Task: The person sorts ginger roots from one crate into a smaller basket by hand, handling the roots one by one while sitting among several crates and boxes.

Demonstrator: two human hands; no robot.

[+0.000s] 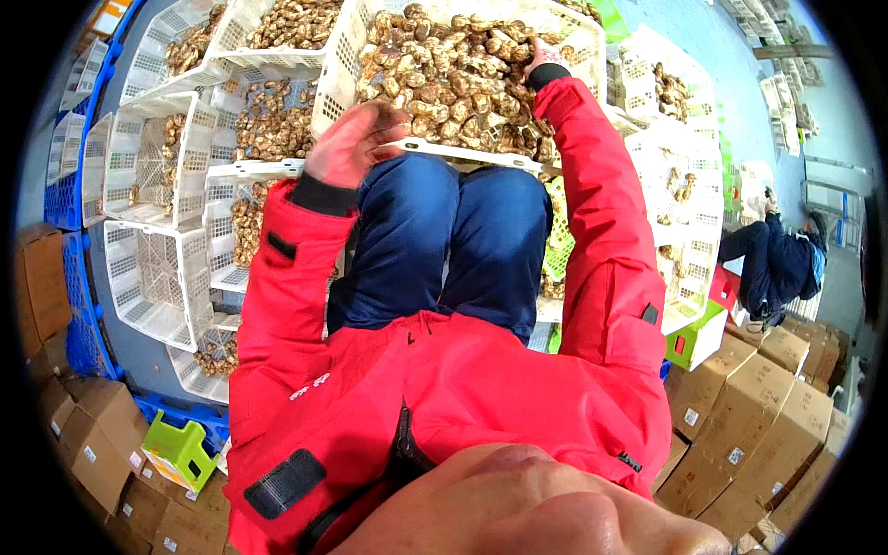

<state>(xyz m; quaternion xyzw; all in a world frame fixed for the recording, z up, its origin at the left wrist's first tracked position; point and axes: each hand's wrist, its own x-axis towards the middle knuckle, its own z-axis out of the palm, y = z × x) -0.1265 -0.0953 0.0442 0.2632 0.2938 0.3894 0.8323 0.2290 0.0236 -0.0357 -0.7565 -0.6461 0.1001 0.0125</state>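
Before my knees a white perforated plastic crate [479, 155] holds a thick layer of brown-and-cream mushrooms [451, 83] that look like matsutake. My left hand [357, 142], blurred, hovers at the crate's near left corner with its fingers bent toward the mushrooms. Whether anything sits between those fingers is unclear. At the crate's right side, my right hand [546, 55] reaches in among the mushrooms. Its fingertips are partly hidden, so a grip on one cannot be made out.
More white crates with mushrooms stand left [277, 166] and right [669, 173]. One crate [156, 284] at the left looks bare inside. Cardboard boxes [742, 416] and a lime-green plastic stool [180, 451] are behind me. Another person [780, 260] is low down at far right.
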